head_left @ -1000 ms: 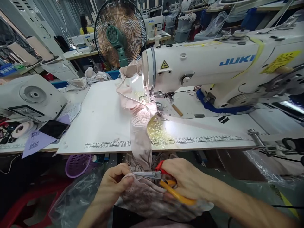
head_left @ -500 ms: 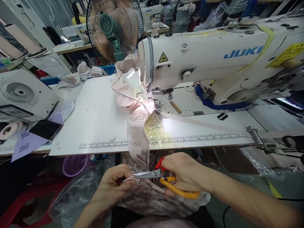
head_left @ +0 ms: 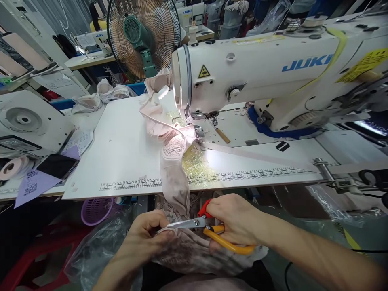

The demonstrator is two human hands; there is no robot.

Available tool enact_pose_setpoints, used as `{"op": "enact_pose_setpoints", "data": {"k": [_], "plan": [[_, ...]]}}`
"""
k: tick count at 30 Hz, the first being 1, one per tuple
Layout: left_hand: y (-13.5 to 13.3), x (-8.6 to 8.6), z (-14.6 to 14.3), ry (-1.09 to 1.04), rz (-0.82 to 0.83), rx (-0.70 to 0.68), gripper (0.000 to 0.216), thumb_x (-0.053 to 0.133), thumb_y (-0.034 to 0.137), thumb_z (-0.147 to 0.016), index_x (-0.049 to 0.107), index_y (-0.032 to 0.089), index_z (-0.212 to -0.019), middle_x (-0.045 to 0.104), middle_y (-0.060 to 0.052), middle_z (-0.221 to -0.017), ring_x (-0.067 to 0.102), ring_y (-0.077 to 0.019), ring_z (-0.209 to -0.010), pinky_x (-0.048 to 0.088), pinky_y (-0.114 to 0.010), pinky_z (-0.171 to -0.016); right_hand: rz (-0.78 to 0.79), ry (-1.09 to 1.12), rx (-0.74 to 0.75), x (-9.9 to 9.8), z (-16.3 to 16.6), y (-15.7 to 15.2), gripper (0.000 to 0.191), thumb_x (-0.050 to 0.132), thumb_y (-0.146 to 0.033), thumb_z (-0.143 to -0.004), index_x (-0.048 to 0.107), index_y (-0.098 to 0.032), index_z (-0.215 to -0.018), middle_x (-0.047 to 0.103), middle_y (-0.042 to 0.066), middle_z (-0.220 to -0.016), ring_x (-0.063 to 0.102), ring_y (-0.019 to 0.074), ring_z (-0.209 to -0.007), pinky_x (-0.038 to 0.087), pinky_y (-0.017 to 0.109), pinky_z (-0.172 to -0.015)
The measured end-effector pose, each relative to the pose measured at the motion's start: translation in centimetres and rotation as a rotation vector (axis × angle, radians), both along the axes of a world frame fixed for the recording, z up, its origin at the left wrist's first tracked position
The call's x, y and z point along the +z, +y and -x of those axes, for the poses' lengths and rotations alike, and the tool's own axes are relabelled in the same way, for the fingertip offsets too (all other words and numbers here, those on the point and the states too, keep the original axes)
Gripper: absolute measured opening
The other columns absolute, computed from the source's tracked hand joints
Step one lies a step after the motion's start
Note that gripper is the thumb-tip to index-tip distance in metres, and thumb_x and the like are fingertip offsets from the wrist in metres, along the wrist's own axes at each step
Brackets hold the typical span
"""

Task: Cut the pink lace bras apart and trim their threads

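Observation:
Below the table's front edge, my right hand (head_left: 236,220) grips small thread snips (head_left: 209,231) with yellow and red handles, the blades pointing left. My left hand (head_left: 150,234) pinches the edge of a pale pink lace garment (head_left: 194,254) lying in my lap, right at the blade tips. A strip of the same pink fabric (head_left: 172,178) hangs over the table edge and runs up to the needle of a white JUKI sewing machine (head_left: 273,76).
A white sewing table (head_left: 127,149) with a printed ruler along its front. A standing fan (head_left: 144,38) behind it. A black phone (head_left: 57,165) and papers at left, a purple basket (head_left: 97,210) under the table, a razor blade (head_left: 282,146) at right.
The view has shifted slightly. Both hands stay in place on the lace, with the snips' blades held at the pinched edge.

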State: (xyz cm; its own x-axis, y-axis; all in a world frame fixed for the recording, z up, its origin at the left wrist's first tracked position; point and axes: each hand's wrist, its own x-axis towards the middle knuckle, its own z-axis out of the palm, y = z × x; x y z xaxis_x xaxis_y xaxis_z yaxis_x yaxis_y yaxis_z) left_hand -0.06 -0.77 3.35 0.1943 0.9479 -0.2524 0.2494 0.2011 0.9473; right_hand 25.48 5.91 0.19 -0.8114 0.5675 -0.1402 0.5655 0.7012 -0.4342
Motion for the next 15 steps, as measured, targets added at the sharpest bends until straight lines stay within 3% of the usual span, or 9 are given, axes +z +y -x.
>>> {"op": "enact_pose_setpoints", "data": {"k": [6, 10, 15], "plan": [[0.1, -0.1, 0.0, -0.047, 0.032, -0.005, 0.03, 0.072, 0.031, -0.077, 0.06, 0.017, -0.053, 0.052, 0.0, -0.061, 0.047, -0.0132, -0.057, 0.034, -0.024, -0.055, 0.051, -0.008, -0.037, 0.2, 0.2, 0.0, 0.05, 0.08, -0.058, -0.075, 0.048, -0.021, -0.063, 0.059, 0.001, -0.064, 0.053, 0.0158, -0.053, 0.03, 0.029, -0.053], [0.1, -0.3, 0.1, -0.091, 0.03, 0.037, 0.031, 0.078, 0.034, -0.077, 0.066, 0.016, -0.056, 0.052, 0.001, -0.061, 0.047, -0.0124, -0.056, 0.034, -0.024, -0.055, 0.199, 0.003, -0.056, 0.3, 0.2, -0.1, 0.049, 0.082, -0.049, -0.076, 0.042, -0.023, -0.065, 0.055, -0.001, -0.067, 0.049, 0.0153, -0.058, 0.031, 0.028, -0.055], [-0.5, -1.6, 0.8, -0.17, 0.039, 0.139, 0.029, 0.083, 0.04, -0.078, 0.074, 0.016, -0.065, 0.057, 0.001, -0.064, 0.048, -0.0116, -0.058, 0.036, -0.022, -0.056, 0.359, 0.227, -0.156, 0.3, 0.4, -0.3, 0.06, 0.089, -0.049, -0.067, 0.035, -0.024, -0.071, 0.053, -0.002, -0.075, 0.048, 0.0154, -0.062, 0.038, 0.028, -0.058]]}}
